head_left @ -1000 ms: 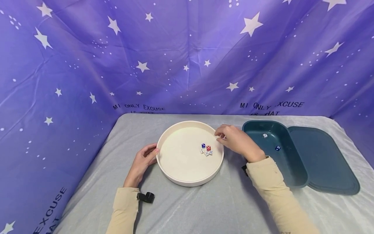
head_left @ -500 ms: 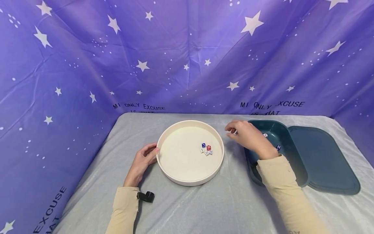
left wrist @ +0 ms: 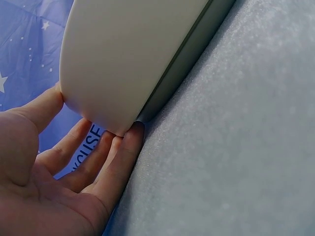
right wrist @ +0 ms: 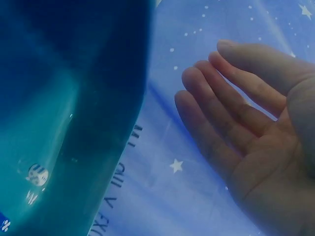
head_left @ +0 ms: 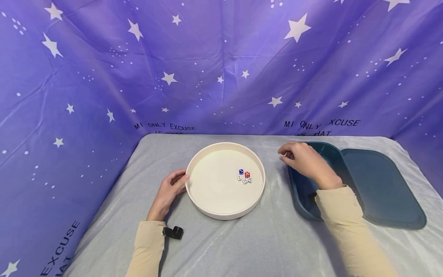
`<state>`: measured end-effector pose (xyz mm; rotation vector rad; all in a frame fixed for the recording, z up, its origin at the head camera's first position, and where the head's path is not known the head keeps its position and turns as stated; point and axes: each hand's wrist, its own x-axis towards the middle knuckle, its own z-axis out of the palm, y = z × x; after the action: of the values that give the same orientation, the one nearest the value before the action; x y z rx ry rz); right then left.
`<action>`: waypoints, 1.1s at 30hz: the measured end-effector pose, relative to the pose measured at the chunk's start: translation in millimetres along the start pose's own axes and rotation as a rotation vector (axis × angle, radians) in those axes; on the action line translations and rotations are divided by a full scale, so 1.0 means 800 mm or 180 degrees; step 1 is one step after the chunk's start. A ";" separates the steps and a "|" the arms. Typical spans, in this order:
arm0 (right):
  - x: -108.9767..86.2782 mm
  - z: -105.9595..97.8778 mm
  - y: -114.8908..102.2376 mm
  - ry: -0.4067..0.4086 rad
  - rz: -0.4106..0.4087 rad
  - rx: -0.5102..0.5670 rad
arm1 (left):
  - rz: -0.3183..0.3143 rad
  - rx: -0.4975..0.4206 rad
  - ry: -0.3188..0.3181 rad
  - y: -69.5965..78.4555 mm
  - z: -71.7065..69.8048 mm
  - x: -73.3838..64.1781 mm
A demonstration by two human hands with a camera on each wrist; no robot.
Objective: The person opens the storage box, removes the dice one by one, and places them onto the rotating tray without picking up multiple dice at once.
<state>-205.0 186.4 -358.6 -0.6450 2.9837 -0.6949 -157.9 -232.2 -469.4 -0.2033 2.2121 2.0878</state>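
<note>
My left hand [head_left: 169, 190] grips the left side of a round cream tray [head_left: 211, 181]. In the left wrist view the thumb sits at its rim and the other fingertips reach the lower edge of its wall. Inside the tray, right of its middle, lie a blue die [head_left: 241, 171], a red die [head_left: 247, 174] and white dice [head_left: 245, 181]. My right hand [head_left: 308, 159], fingers loosely bent around nothing, hovers over the left edge of a teal box [head_left: 301, 204]. A white die [right wrist: 38, 174] and a blue die [right wrist: 5, 223] show inside this box in the right wrist view.
A flat teal lid [head_left: 387, 188] lies on the table right against the box's right side. Grey cloth [head_left: 221, 246] covers the table. A purple star-printed curtain [head_left: 221, 77] hangs behind and along the sides.
My right hand has moved right, from the tray's right rim to over the teal box, now hiding the box's dice in the head view. My left hand and the tray have stayed put.
</note>
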 end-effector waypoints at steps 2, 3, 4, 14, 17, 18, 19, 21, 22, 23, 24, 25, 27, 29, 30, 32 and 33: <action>-0.003 -0.002 0.005 -0.0001 0.0037 -0.0010 | -0.0001 -0.0004 0.0000 0.000 0.001 0.000; -0.004 -0.002 0.008 -0.0002 0.0054 -0.0015 | -0.0004 0.0001 0.0004 0.000 0.001 0.001; -0.005 -0.002 0.011 0.0006 0.0064 -0.0024 | -0.0008 0.0004 0.0005 0.001 0.002 0.001; -0.015 -0.006 0.033 0.0023 0.0240 -0.0001 | -0.0039 0.0073 -0.0034 0.002 0.004 0.003; -0.017 -0.006 0.039 0.0002 0.0276 -0.0003 | -0.0030 0.0063 -0.0050 0.003 0.005 0.003; -0.017 -0.006 0.041 0.0001 0.0287 0.0001 | -0.0028 0.0063 -0.0054 0.003 0.005 0.002; -0.017 -0.006 0.043 -0.0006 0.0303 0.0004 | -0.0025 0.0064 -0.0055 0.003 0.005 0.002; -0.017 -0.006 0.047 -0.0021 0.0339 0.0015 | -0.0030 0.0078 -0.0045 0.003 0.004 0.001; -0.017 -0.006 0.049 -0.0027 0.0358 0.0020 | -0.0035 0.0088 -0.0043 0.003 0.004 0.001; -0.018 -0.006 0.051 -0.0032 0.0378 0.0021 | -0.0038 0.0105 -0.0044 0.003 0.004 0.000; -0.017 -0.005 0.053 -0.0032 0.0393 0.0021 | -0.0041 0.0106 -0.0039 0.003 0.003 -0.001; -0.017 -0.005 0.055 -0.0036 0.0407 0.0019 | -0.0046 0.0104 -0.0034 0.003 0.003 -0.001; -0.017 -0.005 0.059 -0.0046 0.0436 0.0020 | -0.0052 0.0104 -0.0036 0.003 0.002 -0.002; -0.017 -0.005 0.063 -0.0055 0.0463 0.0027 | -0.0050 0.0097 -0.0044 0.003 0.001 -0.003; -0.017 -0.005 0.065 -0.0057 0.0473 0.0033 | -0.0051 0.0089 -0.0040 0.003 0.001 -0.003; -0.018 -0.006 0.069 -0.0049 0.0484 0.0033 | -0.0052 0.0097 -0.0045 0.003 0.001 -0.003; -0.018 -0.005 0.071 -0.0033 0.0480 0.0032 | -0.0054 0.0100 -0.0048 0.003 0.001 -0.003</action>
<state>-214.3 240.2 -379.9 -0.4158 2.9775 -0.6934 -155.8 -231.4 -466.6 -0.2022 2.2250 2.0379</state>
